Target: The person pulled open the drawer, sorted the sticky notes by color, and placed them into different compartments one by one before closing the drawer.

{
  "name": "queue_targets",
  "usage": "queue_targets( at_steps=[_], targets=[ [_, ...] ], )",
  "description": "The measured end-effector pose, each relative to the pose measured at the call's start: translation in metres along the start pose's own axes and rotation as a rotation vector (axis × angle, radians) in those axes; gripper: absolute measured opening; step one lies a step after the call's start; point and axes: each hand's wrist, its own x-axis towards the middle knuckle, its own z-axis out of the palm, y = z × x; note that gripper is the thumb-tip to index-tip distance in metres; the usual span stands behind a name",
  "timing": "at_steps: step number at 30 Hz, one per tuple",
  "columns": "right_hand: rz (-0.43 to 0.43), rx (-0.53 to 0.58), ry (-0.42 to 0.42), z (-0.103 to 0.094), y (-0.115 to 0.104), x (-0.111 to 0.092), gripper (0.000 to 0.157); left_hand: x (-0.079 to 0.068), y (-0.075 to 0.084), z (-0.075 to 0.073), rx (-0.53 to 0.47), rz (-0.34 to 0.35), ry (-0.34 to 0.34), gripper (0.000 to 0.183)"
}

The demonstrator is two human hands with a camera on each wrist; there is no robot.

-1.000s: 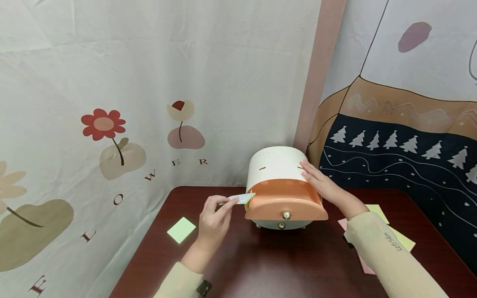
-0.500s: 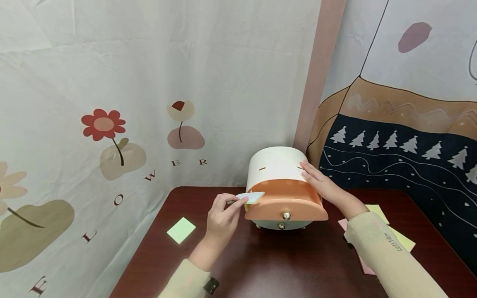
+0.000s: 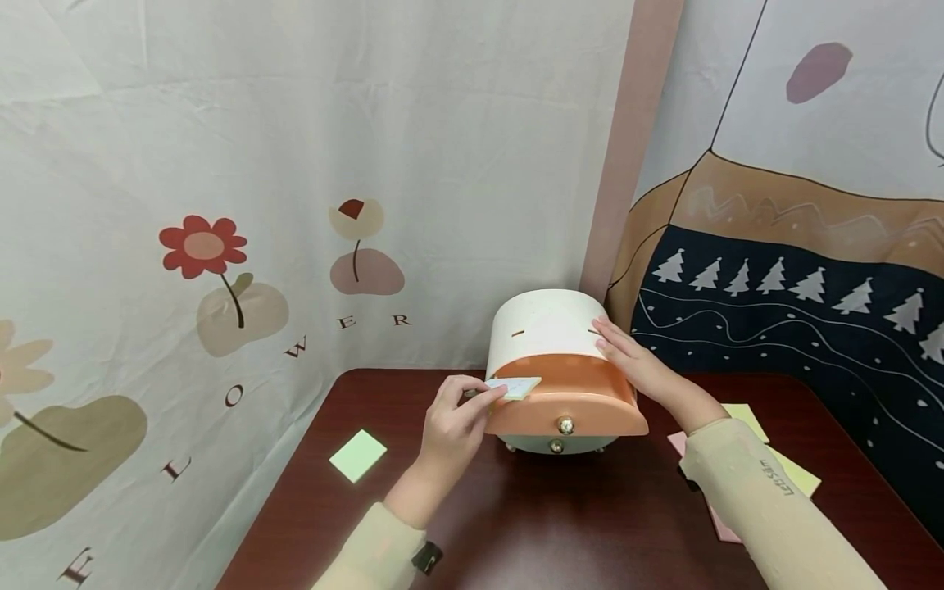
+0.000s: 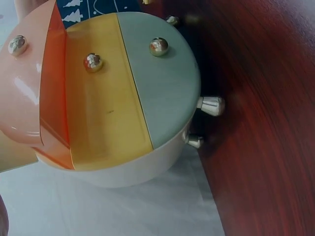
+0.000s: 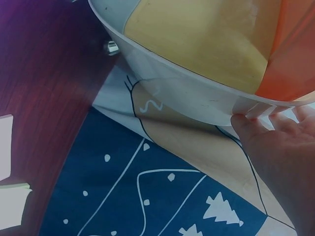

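My left hand point(image 3: 453, 422) pinches a small pale sticky-note pad point(image 3: 525, 387) between thumb and fingers, over the left side of the pulled-out orange top drawer point(image 3: 568, 414). The drawer belongs to a rounded white desktop drawer box point(image 3: 549, 315) with round metallic knobs. Below it, in the left wrist view, are a yellow drawer point(image 4: 106, 108) and a grey-green drawer point(image 4: 162, 83), both closed. My right hand point(image 3: 636, 365) rests on the box's upper right side with its fingers extended; the right wrist view has this hand point(image 5: 285, 152) against the white shell.
A light green sticky-note pad point(image 3: 358, 456) lies on the dark red table point(image 3: 560, 516) at the left. Yellow sheets point(image 3: 796, 474) and a pink sheet point(image 3: 726, 528) lie at the right, partly under my right forearm. Printed curtains point(image 3: 457, 164) hang behind.
My left hand has moved to the right with the sticky-note pad, from the drawer's left edge to over the drawer. My right hand has stayed on the box.
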Motion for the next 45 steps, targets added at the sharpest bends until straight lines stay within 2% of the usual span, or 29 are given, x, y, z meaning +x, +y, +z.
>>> queue_targets(
  at_steps=[5, 13, 24, 33, 37, 45],
  targets=[
    [-0.003, -0.006, 0.003, -0.001, 0.001, 0.0, 0.061, 0.002, 0.001, 0.005, -0.043, -0.034, -0.018, 0.031],
    [0.005, -0.002, 0.01, 0.0, 0.005, 0.004, 0.057, 0.004, -0.001, 0.012, -0.066, -0.05, -0.057, 0.028],
    [-0.003, -0.004, 0.003, 0.0, 0.003, 0.001, 0.061, 0.005, -0.003, 0.013, -0.079, -0.102, -0.177, 0.026],
    [-0.008, 0.009, 0.003, 0.0, 0.005, 0.003, 0.062, 0.011, -0.012, 0.014, -0.116, -0.069, -0.283, 0.03],
    [-0.007, 0.003, 0.006, 0.0, 0.006, 0.003, 0.062, 0.013, -0.013, 0.012, -0.132, -0.074, -0.329, 0.029],
    [-0.001, -0.005, 0.009, 0.001, 0.005, 0.003, 0.062, 0.017, -0.013, 0.01, -0.181, -0.135, -0.426, 0.03]
  ],
)
